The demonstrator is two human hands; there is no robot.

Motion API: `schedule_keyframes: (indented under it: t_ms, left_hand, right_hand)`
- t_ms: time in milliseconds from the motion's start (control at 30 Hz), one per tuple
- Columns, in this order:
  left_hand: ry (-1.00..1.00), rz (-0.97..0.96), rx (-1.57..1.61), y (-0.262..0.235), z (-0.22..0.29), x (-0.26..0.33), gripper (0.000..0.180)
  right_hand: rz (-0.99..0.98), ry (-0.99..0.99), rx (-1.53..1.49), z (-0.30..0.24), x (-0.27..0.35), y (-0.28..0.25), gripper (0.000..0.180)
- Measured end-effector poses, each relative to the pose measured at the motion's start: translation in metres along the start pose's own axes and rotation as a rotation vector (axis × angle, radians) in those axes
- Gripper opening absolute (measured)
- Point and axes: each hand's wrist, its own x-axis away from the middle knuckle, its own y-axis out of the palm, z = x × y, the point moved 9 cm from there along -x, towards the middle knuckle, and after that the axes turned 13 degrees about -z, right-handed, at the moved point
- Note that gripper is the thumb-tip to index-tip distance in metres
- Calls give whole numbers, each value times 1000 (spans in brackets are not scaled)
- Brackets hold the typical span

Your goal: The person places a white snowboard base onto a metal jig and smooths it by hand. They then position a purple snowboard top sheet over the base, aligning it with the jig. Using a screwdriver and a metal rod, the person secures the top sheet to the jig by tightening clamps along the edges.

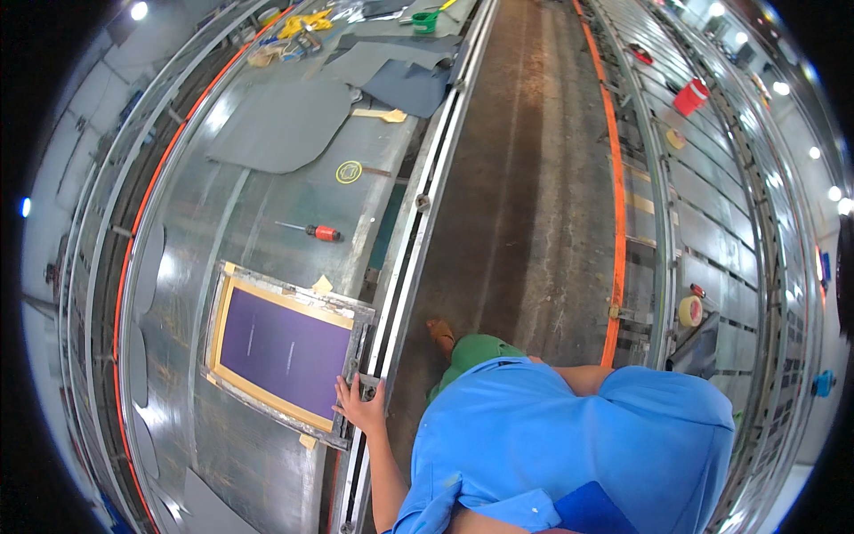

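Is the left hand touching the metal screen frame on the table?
Touching. The head view shows the left hand with its fingers laid flat on the near right corner of the metal screen frame, no gap visible.

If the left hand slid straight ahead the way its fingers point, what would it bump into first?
Probably the metal frame of the screen: the left hand already rests on its corner, fingers pointing up along that edge.

Left hand flat, fingers spread, forearm extended

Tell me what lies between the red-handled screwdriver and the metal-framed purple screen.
In the head view, one small yellowish paper scrap lies between red-handled screwdriver and metal-framed purple screen; otherwise bare metal.
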Motion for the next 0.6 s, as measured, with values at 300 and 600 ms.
schedule_keyframes:
  t_ms: [300, 600]
  left_hand:
    - [-16, -55, -151, -1, -4, 0, 74]
    - [-88, -157, 176, -32, -10, -22, 66]
  right_hand:
    - [17, -78, -99, 39, 25, 23, 39]
    - [50, -305, -112, 78, -40, 0, 33]
